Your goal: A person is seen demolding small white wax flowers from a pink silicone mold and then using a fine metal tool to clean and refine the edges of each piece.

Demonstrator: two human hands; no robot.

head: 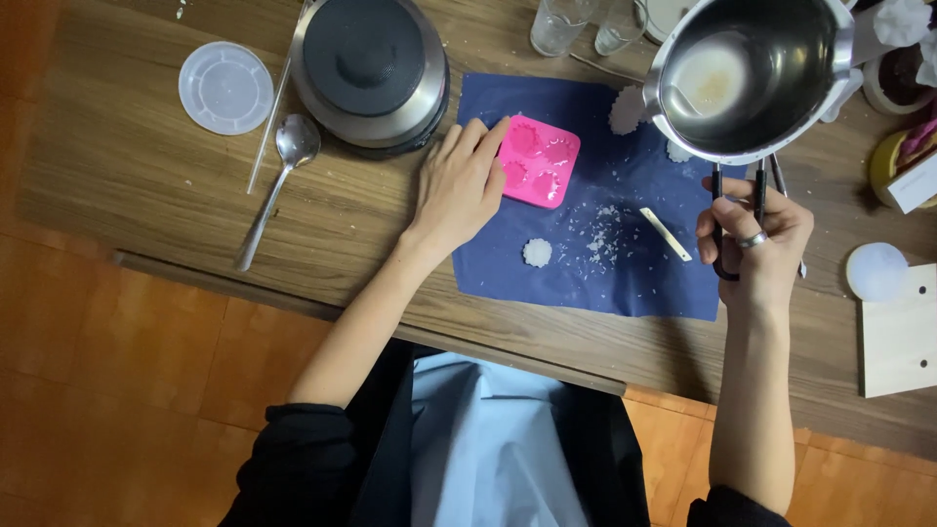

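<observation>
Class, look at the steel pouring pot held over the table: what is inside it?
Inside the steel pot, held by the right hand, a shallow pool of pale, milky liquid covers part of the bottom. The near wall hides the rest of the inside.

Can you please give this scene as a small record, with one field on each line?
surface: wooden table with a dark blue sheet
left hand: rests on the edge of the pink mould
right hand: holds the handle of a metal pot above the table
pot contents: a little pale liquid
on the sheet: small white flower-shaped piece, white crumbs, pale stick
left of the sheet: round appliance with black lid, spoon, clear plastic lid
far edge: two glasses
</observation>
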